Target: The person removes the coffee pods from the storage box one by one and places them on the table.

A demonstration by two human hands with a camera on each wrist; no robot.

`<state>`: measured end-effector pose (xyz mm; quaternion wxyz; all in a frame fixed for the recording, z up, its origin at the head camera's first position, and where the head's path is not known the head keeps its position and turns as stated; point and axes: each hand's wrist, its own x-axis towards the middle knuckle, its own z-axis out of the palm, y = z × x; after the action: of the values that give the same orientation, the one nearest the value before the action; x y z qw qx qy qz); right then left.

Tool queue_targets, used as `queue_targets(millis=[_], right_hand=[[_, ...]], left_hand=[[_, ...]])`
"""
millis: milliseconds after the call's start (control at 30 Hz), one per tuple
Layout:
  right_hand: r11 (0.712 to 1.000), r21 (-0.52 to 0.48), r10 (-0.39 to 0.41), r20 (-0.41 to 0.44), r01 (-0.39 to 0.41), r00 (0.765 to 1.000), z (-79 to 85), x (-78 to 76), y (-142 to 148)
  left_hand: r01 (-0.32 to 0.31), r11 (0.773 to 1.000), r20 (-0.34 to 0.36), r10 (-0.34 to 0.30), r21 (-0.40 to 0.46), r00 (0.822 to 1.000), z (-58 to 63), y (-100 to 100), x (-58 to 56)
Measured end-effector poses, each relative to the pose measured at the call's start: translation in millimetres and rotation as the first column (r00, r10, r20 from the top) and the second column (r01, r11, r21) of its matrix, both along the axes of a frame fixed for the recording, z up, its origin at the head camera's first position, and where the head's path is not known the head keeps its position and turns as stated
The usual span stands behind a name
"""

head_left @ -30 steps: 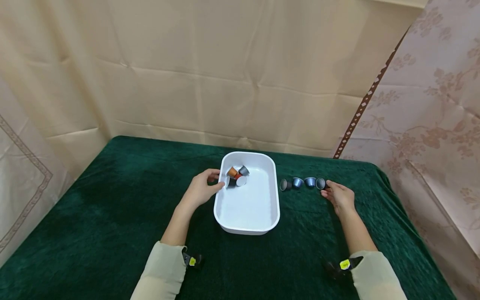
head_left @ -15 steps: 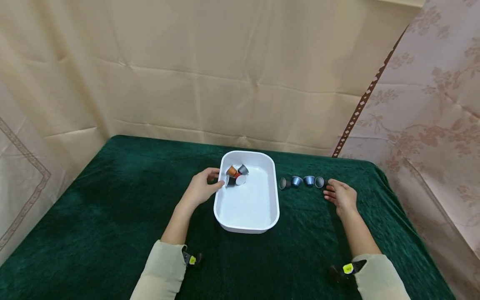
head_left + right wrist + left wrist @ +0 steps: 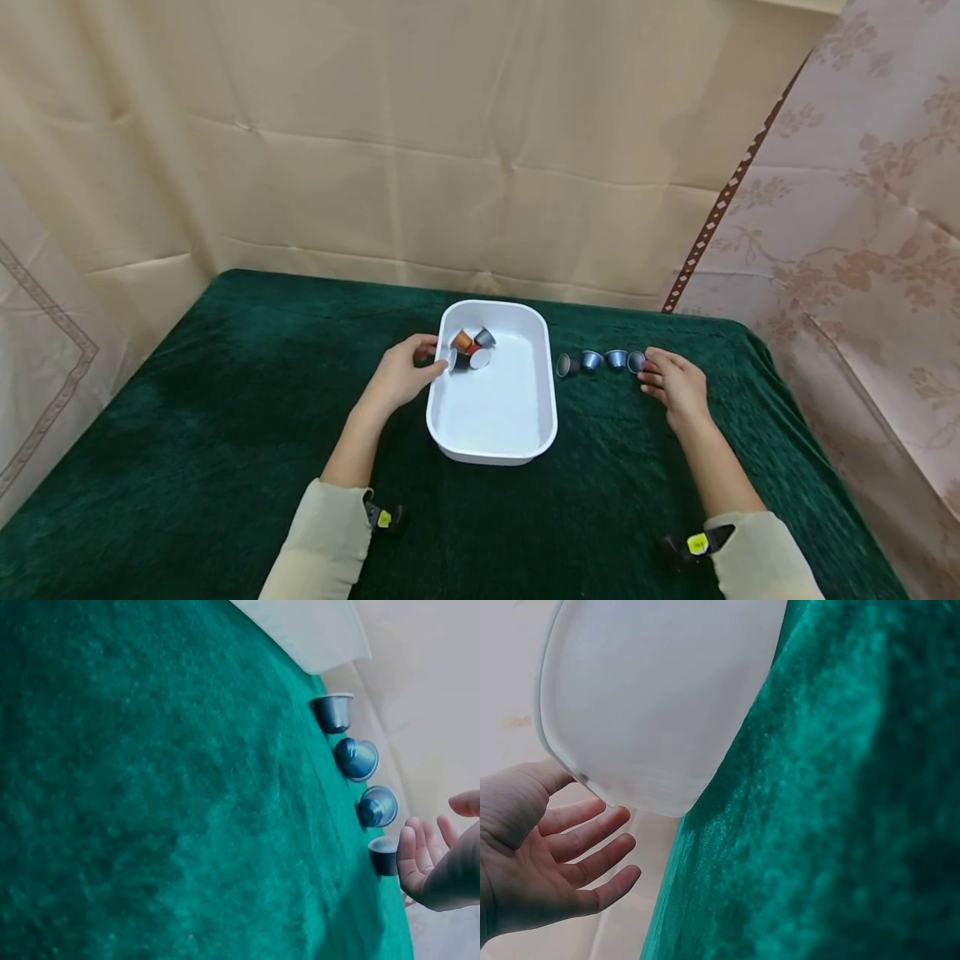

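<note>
In the head view, my left hand point(image 3: 400, 379) holds the left rim of a white tray point(image 3: 495, 417). Its thumb hooks over the rim while the other fingers stay outside, loosely bent in the left wrist view. Coffee capsules lie heaped inside the tray, among them an orange capsule point(image 3: 461, 340), a grey capsule point(image 3: 485, 337) and a dark capsule point(image 3: 459, 360). Right of the tray, more capsules form a row: a dark capsule point(image 3: 567, 365), two blue capsules point(image 3: 591, 361) and another dark capsule point(image 3: 383, 856) at the right end. My right hand point(image 3: 678, 387) hovers beside that last one, thumb and fingers apart.
Dark green velvet cloth point(image 3: 225, 417) covers the table. Beige curtain point(image 3: 450, 167) hangs behind its back edge, with a floral cloth point(image 3: 862, 275) on the right. A camera is strapped to each wrist.
My right hand has let go of the rightmost capsule, drawn back to the right, then come back beside and partly over it. My left hand stays on the tray rim.
</note>
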<state>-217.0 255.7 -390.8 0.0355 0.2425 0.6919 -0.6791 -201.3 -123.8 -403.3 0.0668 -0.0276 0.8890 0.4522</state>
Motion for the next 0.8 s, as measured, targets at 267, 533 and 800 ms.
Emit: queue_targets(millis=[267, 533, 800], right_hand=[[0.999, -0.017, 0.036, -0.030, -0.036, 0.999, 8.4, 0.4, -9.1], [0.998, -0.013, 0.064, -0.065, -0.065, 0.996, 14.3, 1.5, -19.7], [0.995, -0.037, 0.092, -0.077, -0.095, 0.993, 17.6, 2.1, -27.8]], left_hand=[[0.003, 1.000, 0.003, -0.003, 0.000, 1.000, 1.3, -0.1, 0.0], [0.005, 1.000, -0.004, -0.005, -0.001, 1.000, 2.3, -0.7, 0.5], [0.006, 1.000, -0.008, -0.006, -0.002, 1.000, 1.4, -0.7, -0.1]])
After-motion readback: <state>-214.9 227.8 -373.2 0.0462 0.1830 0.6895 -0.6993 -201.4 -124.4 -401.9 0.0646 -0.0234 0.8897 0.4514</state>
